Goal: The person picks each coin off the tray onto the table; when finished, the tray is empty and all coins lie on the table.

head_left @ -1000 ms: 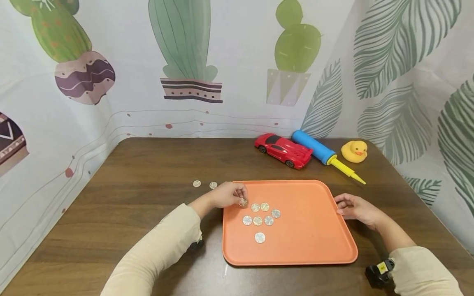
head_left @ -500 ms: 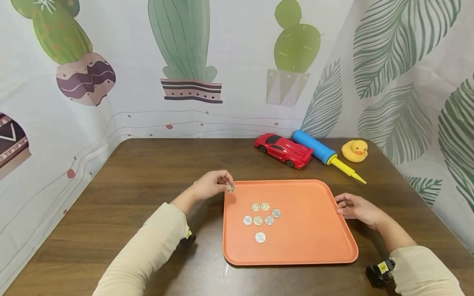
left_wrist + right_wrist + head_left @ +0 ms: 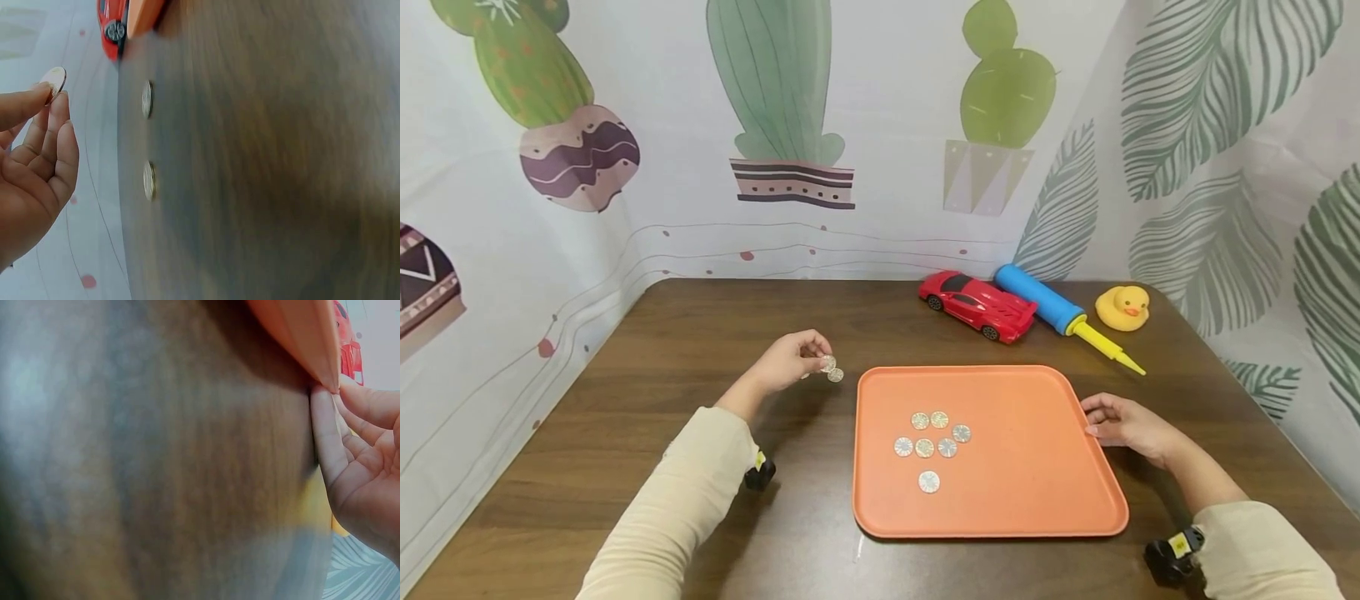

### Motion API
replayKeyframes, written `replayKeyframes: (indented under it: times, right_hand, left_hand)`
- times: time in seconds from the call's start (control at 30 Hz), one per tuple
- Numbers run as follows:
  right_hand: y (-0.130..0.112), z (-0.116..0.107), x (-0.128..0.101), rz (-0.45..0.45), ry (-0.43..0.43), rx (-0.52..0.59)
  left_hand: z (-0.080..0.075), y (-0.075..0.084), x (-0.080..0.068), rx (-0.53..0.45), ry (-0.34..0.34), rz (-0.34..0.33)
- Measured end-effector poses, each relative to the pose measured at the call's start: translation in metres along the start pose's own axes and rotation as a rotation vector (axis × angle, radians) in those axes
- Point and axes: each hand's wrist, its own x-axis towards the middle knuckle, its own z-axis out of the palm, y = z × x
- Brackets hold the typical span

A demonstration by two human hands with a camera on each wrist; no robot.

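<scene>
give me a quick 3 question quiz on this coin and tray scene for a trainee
1. True or false: the left hand pinches a coin over the table, outside the orange tray.
2. How many coins lie on the orange tray?
3. What does the right hand touch? A) the red toy car B) the right edge of the tray C) the rubber duck

Key:
1. True; the pinched coin shows in the left wrist view, with two more coins on the wood.
2. Six.
3. B; its fingertips rest against the tray's rim.
</scene>
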Motion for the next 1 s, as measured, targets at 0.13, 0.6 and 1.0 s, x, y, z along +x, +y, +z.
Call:
replayKeyframes:
  times: [0.13, 0.6, 1.0]
  right_hand:
    - [0.001, -0.001, -0.001, -0.014, -0.011, 0.01]
    - [-0.001, 0.0, 0.0, -0.007, -0.013, 0.004]
    - [-0.001, 0.0, 0.0, -0.004, -0.015, 0.011]
  left_hand:
    - [-0.008, -0.009, -0.001, 0.007, 0.022, -0.041]
    - [-0.033, -0.039, -0.009, 0.028, 0.094, -0.159]
    - [-0.042, -0.052, -0.014, 0.062, 0.069, -0.218]
